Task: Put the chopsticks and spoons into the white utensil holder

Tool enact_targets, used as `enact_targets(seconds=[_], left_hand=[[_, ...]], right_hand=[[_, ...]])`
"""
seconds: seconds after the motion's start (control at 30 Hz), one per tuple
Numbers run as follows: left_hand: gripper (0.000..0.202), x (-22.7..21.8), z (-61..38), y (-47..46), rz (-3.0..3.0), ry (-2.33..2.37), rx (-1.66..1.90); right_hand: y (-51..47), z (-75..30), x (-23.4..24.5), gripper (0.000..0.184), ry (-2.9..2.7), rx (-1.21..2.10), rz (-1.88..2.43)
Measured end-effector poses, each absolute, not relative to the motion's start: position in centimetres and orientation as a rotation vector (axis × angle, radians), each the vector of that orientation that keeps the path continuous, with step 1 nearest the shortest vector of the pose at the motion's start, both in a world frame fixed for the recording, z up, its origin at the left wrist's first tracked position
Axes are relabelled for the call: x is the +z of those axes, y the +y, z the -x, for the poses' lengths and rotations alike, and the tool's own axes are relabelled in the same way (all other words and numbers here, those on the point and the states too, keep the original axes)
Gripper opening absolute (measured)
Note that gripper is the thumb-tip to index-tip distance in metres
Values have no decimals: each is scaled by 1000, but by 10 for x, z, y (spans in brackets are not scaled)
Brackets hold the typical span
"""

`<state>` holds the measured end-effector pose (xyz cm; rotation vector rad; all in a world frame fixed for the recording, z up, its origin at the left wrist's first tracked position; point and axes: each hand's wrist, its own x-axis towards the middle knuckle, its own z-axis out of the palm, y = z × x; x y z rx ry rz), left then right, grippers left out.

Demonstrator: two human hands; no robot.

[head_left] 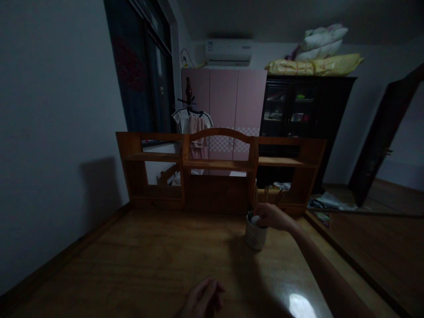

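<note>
On the right side of the wooden desk (159, 247) stands a pale round holder (255, 240) with a small dark pattern on its front. Several thin sticks (266, 193) rise upright from it, and a whitish rounded thing (255, 220) shows at its mouth. My right hand (273, 216) reaches over the rim, fingers bent and closed at the contents; what they grip is hidden. Low in the view, my left hand (203, 298) hovers near or rests on the desk, with loosely curled fingers, a gap beside the thumb and nothing visible in it.
A wooden shelf unit (218, 165) runs along the desk's back edge. A wall (59, 132) borders the left side. Beyond are a pink wardrobe (223, 97), hanging clothes (195, 121), a black cabinet (331, 115) and an open door (377, 137). The room is dim.
</note>
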<state>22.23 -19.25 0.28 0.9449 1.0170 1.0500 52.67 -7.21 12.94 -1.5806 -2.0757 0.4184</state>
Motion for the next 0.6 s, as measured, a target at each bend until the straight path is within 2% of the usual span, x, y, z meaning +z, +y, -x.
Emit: enact_targets(seconds=[0.17, 0.37, 0.6], left_hand=[[61, -1, -222, -192, -938, 990, 1054], [53, 4, -221, -193, -955, 975, 1058], [52, 7, -222, -196, -887, 950, 1069]], right_hand=[[-75, -522, 132, 27, -2079, 341, 1555], [-78, -524, 156, 22, -1992, 303, 1463], [-71, -533, 164, 24, -1950, 409, 1438]])
